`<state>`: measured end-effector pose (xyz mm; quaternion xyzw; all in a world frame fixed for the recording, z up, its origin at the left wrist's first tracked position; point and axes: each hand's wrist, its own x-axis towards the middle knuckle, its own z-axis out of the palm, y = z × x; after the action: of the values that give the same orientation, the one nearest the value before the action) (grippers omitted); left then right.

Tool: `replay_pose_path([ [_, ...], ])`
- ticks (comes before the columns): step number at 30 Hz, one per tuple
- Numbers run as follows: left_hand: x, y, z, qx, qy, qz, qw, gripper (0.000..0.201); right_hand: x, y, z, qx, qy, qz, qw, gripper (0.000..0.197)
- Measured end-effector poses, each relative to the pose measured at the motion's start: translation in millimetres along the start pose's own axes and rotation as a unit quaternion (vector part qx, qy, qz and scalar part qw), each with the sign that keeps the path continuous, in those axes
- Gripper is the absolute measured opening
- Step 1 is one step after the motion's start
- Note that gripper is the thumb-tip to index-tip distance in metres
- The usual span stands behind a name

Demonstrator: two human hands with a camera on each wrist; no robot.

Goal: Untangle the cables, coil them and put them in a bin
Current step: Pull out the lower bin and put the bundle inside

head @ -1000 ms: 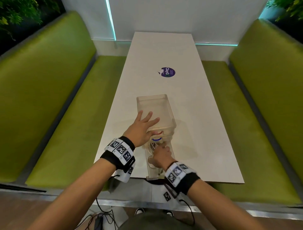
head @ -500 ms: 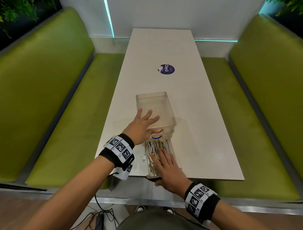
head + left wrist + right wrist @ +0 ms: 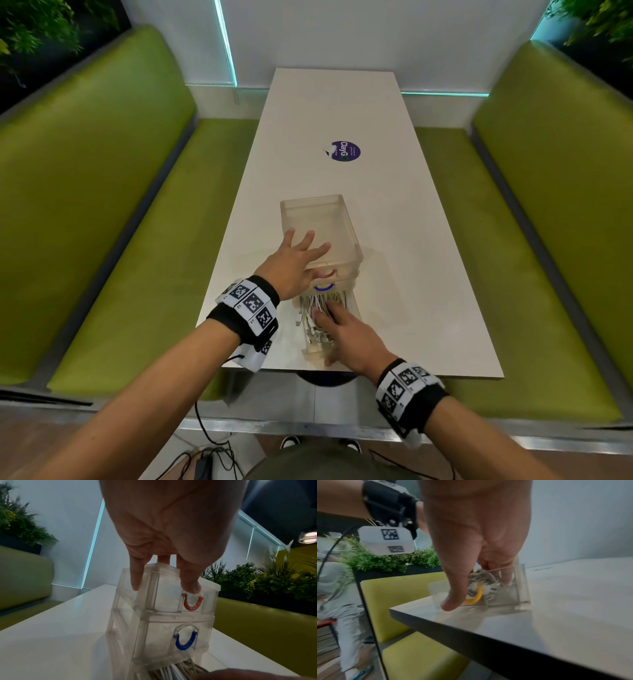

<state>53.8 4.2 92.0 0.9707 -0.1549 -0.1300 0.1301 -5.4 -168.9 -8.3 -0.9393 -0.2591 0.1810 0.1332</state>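
**Hand in the open drawer of cables**

The white cables (image 3: 317, 310) lay bunched in the bottom drawer (image 3: 313, 353) of a clear plastic drawer unit (image 3: 322, 222), pulled out toward the near edge of the white table (image 3: 411, 274). The drawer's front carried a yellow handle (image 3: 476, 596). The right hand (image 3: 346, 337) rested over the drawer with its fingers fairly straight and reaching down onto the cables, the thumb lying against the drawer front; no cable was plainly gripped. The left hand (image 3: 294, 263) pressed on top of the unit, fingers spread wide and straight, thumb at the upper drawer by the red handle (image 3: 193, 604). Below that sat a blue handle (image 3: 186, 642) on the middle drawer. Both wrists wore black bands with square printed markers. A round purple sticker (image 3: 345, 151) lay farther along the table, well apart from the unit. Green benches (image 3: 102, 222) flanked the table on both sides.
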Motion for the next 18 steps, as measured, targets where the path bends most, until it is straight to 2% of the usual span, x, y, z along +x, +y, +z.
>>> replay_pose_path([
  [5, -0.1, -2.9, 1.4, -0.039, 0.003, 0.0, 0.999, 0.055, 2.6, -23.8, 7.5, -0.082, 0.03, 0.023, 0.996, 0.107],
  [7, 1.0, -3.5, 1.8, -0.05, 0.008, 0.001, 0.999, 0.055, 5.1, -30.8, 5.8, -0.086, 0.038, -0.013, 0.995, 0.107],
  [10, 0.6, -3.8, 2.0, -0.055, 0.01, -0.003, 0.998, 0.055, 14.4, -37.2, 4.1, -0.062, -0.001, -0.073, 0.995, 0.096],
  [14, 0.7, -5.8, 2.4, -0.061, 0.017, -0.001, 0.998, 0.055, 10.8, -21.9, 5.3, -0.048, 0.007, -0.087, 0.995, 0.084],
  [18, 1.9, -6.3, 4.4, -0.07, 0.017, 0.002, 0.997, 0.056, -0.6, -5.6, 13.7, -0.067, 0.007, -0.125, 0.99, 0.085],
])
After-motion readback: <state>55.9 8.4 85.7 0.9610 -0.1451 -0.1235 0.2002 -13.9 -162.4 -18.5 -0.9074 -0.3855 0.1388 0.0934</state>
